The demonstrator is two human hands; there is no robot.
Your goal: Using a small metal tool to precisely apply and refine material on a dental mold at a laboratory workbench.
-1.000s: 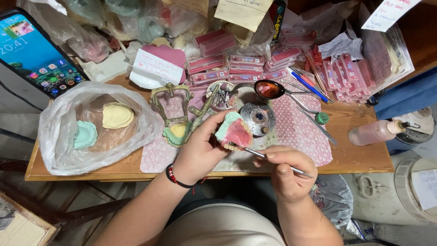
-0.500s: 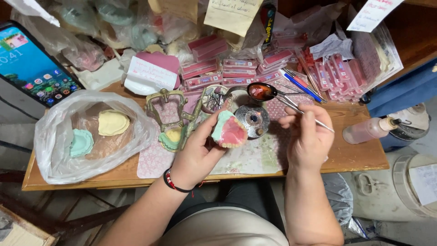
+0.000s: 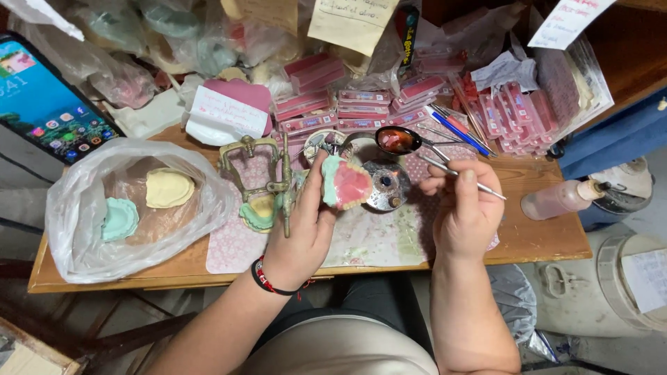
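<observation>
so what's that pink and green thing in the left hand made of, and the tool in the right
The cast in the left hand looks like matte pale-green plaster topped with glossy pink wax, judging by its chalky edge and its sheen. The thin tool in the right hand looks like polished metal: silvery, reflective.

A plastic bag (image 3: 132,208) lies left of the articulator (image 3: 267,184); a bottle (image 3: 559,199) lies far right.

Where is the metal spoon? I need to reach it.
Head view, centre: the spoon hangs over the round burner, just left of the right hand.
</observation>
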